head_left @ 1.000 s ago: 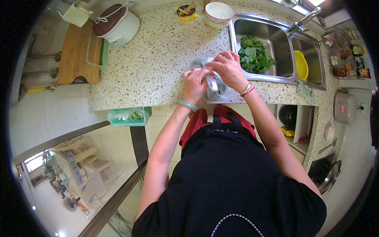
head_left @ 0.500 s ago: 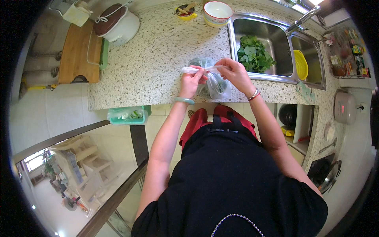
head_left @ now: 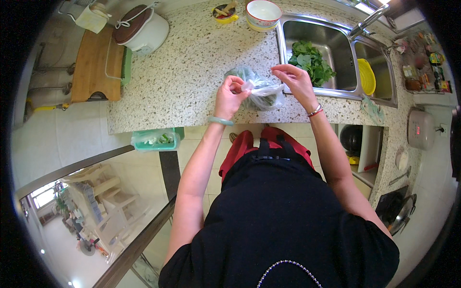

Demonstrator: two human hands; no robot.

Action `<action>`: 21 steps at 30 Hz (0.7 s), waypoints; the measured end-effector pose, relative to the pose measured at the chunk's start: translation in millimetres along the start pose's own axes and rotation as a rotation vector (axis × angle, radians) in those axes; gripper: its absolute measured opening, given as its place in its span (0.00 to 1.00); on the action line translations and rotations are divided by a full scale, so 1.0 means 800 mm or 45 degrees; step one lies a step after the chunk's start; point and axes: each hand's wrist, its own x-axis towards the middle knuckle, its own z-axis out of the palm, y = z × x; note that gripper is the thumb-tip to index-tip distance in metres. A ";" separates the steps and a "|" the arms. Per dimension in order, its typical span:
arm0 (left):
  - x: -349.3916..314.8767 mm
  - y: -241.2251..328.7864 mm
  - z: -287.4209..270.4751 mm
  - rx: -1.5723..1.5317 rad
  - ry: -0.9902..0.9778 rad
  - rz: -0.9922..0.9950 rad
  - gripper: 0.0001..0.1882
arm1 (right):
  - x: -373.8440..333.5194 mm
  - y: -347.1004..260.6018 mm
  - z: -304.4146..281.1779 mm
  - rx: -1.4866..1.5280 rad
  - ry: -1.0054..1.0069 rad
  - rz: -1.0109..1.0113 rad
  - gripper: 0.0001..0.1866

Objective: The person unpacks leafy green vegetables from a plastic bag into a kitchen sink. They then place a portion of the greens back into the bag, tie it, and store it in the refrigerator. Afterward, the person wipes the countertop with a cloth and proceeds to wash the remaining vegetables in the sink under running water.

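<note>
bag (head_left: 269,100) on counter (head_left: 192,72), left of sink (head_left: 312,31); leaves (head_left: 310,65) in sink; bowls (head_left: 263,15) behind bag.

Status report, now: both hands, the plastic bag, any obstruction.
Left hand pinching plastic bag near its top; right hand beside it, grip unclear. Bag on counter, green contents showing. Nothing visible between hands and bag.

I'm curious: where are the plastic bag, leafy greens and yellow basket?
Plastic bag (head_left: 262,94): head view, on its crumpled translucent side.
Leafy greens (head_left: 314,61): head view, middle of the pile.
Yellow basket (head_left: 366,78): head view, mid-wall.
</note>
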 end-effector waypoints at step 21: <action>-0.006 0.002 0.016 0.929 0.199 0.852 0.18 | 0.024 0.029 0.052 -0.104 -0.563 0.117 0.13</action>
